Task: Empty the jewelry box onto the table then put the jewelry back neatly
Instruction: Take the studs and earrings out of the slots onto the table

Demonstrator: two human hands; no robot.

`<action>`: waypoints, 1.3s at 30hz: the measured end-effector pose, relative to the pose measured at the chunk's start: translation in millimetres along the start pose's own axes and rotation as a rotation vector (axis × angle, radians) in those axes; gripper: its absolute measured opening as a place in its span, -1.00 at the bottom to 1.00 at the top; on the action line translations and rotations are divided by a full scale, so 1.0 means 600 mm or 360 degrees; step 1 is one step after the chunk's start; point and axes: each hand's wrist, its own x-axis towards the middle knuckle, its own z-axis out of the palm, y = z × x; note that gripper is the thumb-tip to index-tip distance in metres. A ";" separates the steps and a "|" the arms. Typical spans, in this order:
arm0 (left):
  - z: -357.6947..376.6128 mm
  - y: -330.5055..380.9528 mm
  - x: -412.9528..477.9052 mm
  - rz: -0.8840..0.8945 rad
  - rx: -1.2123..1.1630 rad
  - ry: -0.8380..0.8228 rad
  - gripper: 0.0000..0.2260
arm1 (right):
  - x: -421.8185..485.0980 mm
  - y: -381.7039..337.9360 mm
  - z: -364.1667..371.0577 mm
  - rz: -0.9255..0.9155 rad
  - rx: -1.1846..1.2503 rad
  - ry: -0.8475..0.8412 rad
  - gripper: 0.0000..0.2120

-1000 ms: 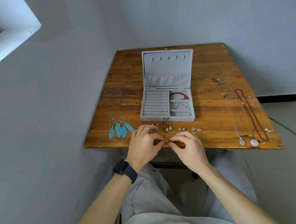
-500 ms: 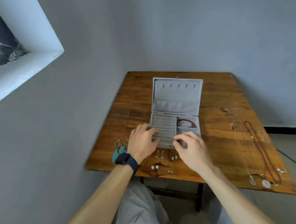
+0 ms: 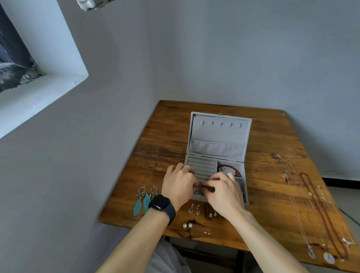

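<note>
A grey jewelry box (image 3: 219,142) stands open on the wooden table (image 3: 264,173), its lid upright. My left hand (image 3: 180,184) and my right hand (image 3: 224,191) meet over the front rows of the ring slots (image 3: 201,166), and their fingertips pinch a small dark piece of jewelry (image 3: 204,186) between them. A red bead bracelet (image 3: 228,168) lies in the right compartment. Blue feather earrings (image 3: 143,197) lie left of the box. Small drop earrings (image 3: 194,208), pearl studs (image 3: 187,225) and a tiny stud (image 3: 207,232) sit near the front edge.
Several long necklaces (image 3: 316,208), silver chains with round pendants and a red beaded strand, lie stretched along the table's right side. A grey wall runs close on the left, with a window recess (image 3: 36,87) above. The table's front edge is just before my lap.
Both hands lifted from the table's front edge to the box's ring slots, carrying a small piece. The camera tilted upward, showing more wall and window.
</note>
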 end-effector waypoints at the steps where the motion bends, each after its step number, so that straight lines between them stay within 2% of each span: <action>1: 0.000 0.000 0.001 0.0008 0.0012 0.0002 -0.81 | 0.001 0.000 -0.001 0.0003 -0.0005 -0.0013 -0.71; 5: 0.006 0.002 0.001 -0.0069 -0.0022 0.0012 -0.81 | 0.004 -0.005 -0.002 -0.0011 -0.0050 -0.0024 -0.72; 17: 0.017 -0.027 -0.031 -0.0320 -0.0531 -0.0038 -0.84 | 0.009 -0.012 0.003 -0.0176 -0.0095 0.0094 -0.81; 25: 0.014 -0.034 -0.052 -0.0461 -0.0723 0.0099 -0.86 | 0.011 -0.020 -0.006 -0.0228 -0.0174 0.0060 -0.81; 31: 0.017 -0.039 -0.075 -0.0514 -0.0775 0.0142 -0.84 | 0.015 -0.027 -0.013 -0.0224 -0.0205 -0.0040 -0.81; 36: 0.019 -0.033 -0.080 -0.0525 -0.0787 0.0168 -0.82 | 0.029 -0.023 -0.016 -0.0303 -0.0278 -0.0223 -0.78; 39: 0.012 -0.034 -0.085 -0.0506 -0.0799 0.0197 -0.83 | 0.028 -0.021 -0.023 -0.0334 -0.0183 -0.0252 -0.83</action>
